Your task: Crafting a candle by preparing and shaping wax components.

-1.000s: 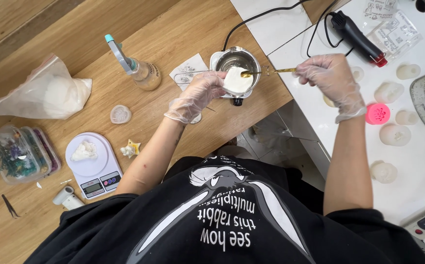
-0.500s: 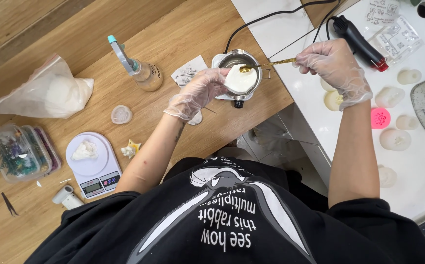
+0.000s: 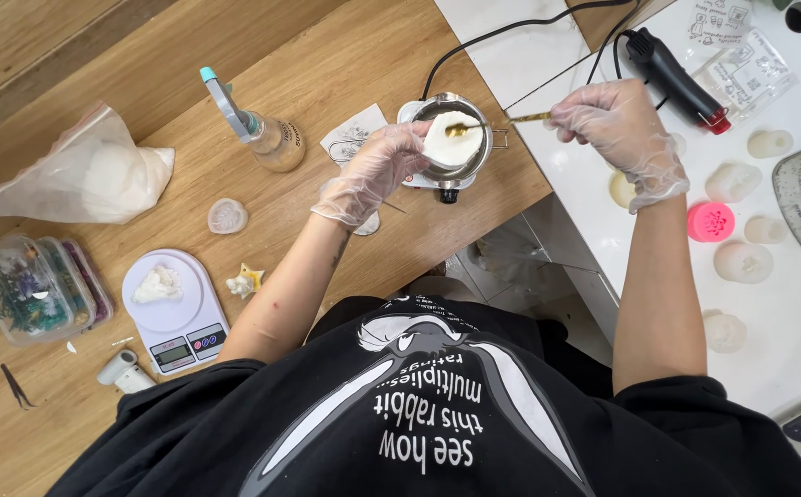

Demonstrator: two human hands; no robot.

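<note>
Both hands wear clear plastic gloves. My left hand (image 3: 377, 175) holds a white lump of wax (image 3: 448, 144) over a small metal pot (image 3: 456, 106) that stands on a small heater on the wooden table (image 3: 327, 55). My right hand (image 3: 617, 129) grips a thin gold spoon (image 3: 502, 121) by its handle. The spoon's bowl rests against the top of the wax lump, over the pot.
A glass jar with a blue-capped tool (image 3: 262, 133), a bag of white flakes (image 3: 78, 179), a white kitchen scale (image 3: 175, 308) with a white lump, a box of dried flowers (image 3: 32, 290). On the white counter: a black heat gun (image 3: 672, 78), several white candles (image 3: 741, 262), a pink mould (image 3: 711, 222).
The view has shifted slightly. My right hand has moved a little up and left with the spoon; the spoon's bowl stays at the wax lump over the pot.
</note>
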